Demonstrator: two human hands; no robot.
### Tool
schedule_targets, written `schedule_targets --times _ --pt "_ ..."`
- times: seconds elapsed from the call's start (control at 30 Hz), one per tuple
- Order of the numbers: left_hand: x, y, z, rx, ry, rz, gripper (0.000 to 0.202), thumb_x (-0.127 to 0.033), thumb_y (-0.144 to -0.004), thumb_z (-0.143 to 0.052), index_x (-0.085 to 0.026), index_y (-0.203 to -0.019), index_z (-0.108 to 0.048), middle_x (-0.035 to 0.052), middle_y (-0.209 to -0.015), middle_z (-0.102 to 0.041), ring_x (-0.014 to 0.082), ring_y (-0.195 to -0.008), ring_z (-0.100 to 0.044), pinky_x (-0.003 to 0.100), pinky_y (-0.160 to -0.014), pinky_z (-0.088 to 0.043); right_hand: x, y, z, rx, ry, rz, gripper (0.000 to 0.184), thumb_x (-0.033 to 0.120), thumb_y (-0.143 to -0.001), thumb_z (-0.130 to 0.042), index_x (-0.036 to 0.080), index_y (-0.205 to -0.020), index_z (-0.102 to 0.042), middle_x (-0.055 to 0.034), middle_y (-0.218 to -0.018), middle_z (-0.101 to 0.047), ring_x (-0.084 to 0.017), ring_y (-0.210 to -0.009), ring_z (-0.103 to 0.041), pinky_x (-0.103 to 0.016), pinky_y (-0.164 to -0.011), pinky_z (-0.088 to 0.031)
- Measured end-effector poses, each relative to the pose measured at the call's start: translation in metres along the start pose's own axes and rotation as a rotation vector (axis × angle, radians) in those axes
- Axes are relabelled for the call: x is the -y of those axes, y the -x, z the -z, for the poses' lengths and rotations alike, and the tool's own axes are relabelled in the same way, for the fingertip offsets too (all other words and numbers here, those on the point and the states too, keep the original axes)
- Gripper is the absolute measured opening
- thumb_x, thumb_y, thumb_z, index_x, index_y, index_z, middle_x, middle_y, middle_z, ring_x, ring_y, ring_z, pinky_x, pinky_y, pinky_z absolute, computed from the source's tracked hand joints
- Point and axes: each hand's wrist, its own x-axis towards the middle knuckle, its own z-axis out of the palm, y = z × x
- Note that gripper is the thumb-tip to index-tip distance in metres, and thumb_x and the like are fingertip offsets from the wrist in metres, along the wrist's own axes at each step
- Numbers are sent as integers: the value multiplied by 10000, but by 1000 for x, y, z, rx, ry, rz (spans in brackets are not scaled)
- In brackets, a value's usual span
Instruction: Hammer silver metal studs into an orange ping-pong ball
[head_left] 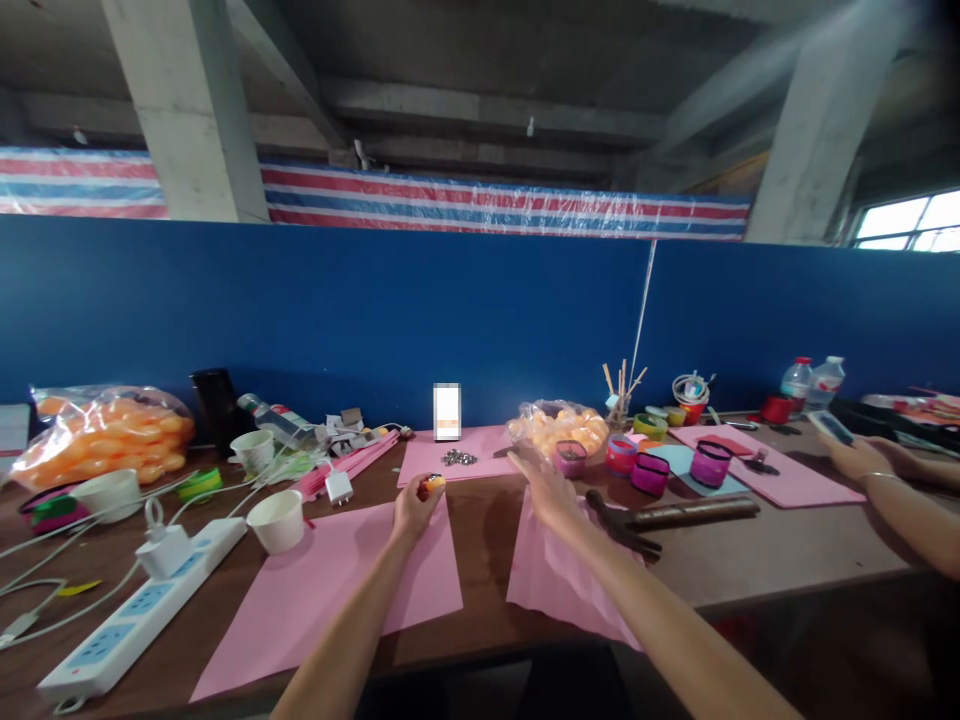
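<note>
My left hand (415,507) is closed round a small orange ball (433,484) with something dark on its top, held over the far corner of a pink paper sheet (337,590). My right hand (541,482) reaches forward with fingers stretched out and nothing in it, close to a clear bag of orange balls (559,426). A small heap of metal rings (459,458) lies on another pink sheet (450,460) just beyond both hands. A hammer (675,515) lies to the right of my right arm.
A white power strip (127,620) with cables, paper cups (277,520) and a big bag of orange balls (105,432) fill the left. Coloured tape rolls (709,462) and bottles (810,382) stand at the right. Another person's hands (862,458) hold a phone (831,427) at far right.
</note>
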Motion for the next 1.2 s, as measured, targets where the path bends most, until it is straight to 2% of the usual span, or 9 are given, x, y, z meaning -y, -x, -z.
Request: schedule_targets --times 0.1,0.2,0.33,0.47,0.63,0.77,0.9,1.1,1.2 --pt "-3 1 1 -6 12 -2 464 -441 -566 -633 -164 -939 -622 24 -684 -631 156 -611 -575 260 -582 -466 14 -13 -1 -68 -42 105 433 102 -817 -379 235 -1224 -443 -120 -1132 -517 -237 -1049 -462 -321 -805 -349" --pt "-6 3 1 -18 24 -7 449 -424 -560 -646 -160 -922 -625 14 -654 -615 143 -591 -561 256 -579 -470 34 -27 -6 -73 -78 187 250 150 -808 -431 164 -992 -601 -131 -1039 -571 -231 -963 -509 -304 -780 -363" --pt "-7 6 -1 -4 48 5 447 -410 -587 -637 -148 -948 -613 13 -640 -601 121 -535 -545 232 -496 -468 61 -39 -19 -82 -144 244 199 155 -808 -438 150 -866 -629 -113 -891 -629 -197 -823 -562 -271 -715 -387" --pt "-7 6 -1 13 73 14 424 -389 -593 -643 -159 -948 -611 7 -640 -599 109 -521 -544 204 -456 -461 78 -46 -40 -131 -219 274 206 130 -801 -435 152 -858 -632 -98 -878 -639 -180 -802 -572 -244 -688 -405" --pt "-4 6 -3 24 102 30 415 -378 -606 -640 -175 -966 -601 14 -697 -610 116 -564 -564 201 -458 -473 81 -45 -59 -235 -310 333 261 129 -816 -402 155 -1000 -586 -76 -961 -621 -169 -910 -540 -253 -797 -395" --pt "-4 7 -4 22 116 53 444 -375 -598 -654 -177 -989 -592 9 -700 -615 108 -540 -566 209 -474 -483 77 -41 -61 -301 -368 366 289 112 -817 -375 161 -1034 -559 -64 -1029 -595 -163 -974 -500 -267 -869 -364" --pt "-7 9 -4 44 130 63 446 -379 -610 -650 -173 -1001 -583 9 -700 -617 98 -500 -562 209 -451 -474 74 -37 -59 -339 -401 356 307 118 -825 -351 160 -1065 -538 -71 -1035 -586 -174 -972 -491 -287 -863 -368" --pt "-10 10 -3 67 145 65 454 -384 -603 -662 -168 -994 -579 -6 -648 -601 100 -464 -553 210 -434 -466 80 -32 -59 -342 -405 345 292 143 -845 -342 182 -1056 -541 -48 -1016 -596 -171 -955 -492 -279 -845 -376" --pt "-12 12 -2 81 175 72 470 -381 -602 -664 -165 -1008 -567 11 -687 -615 109 -503 -568 214 -443 -478 85 -27 -61 -336 -406 336 284 147 -848 -352 189 -1058 -539 -42 -1016 -596 -166 -953 -490 -274 -858 -368"
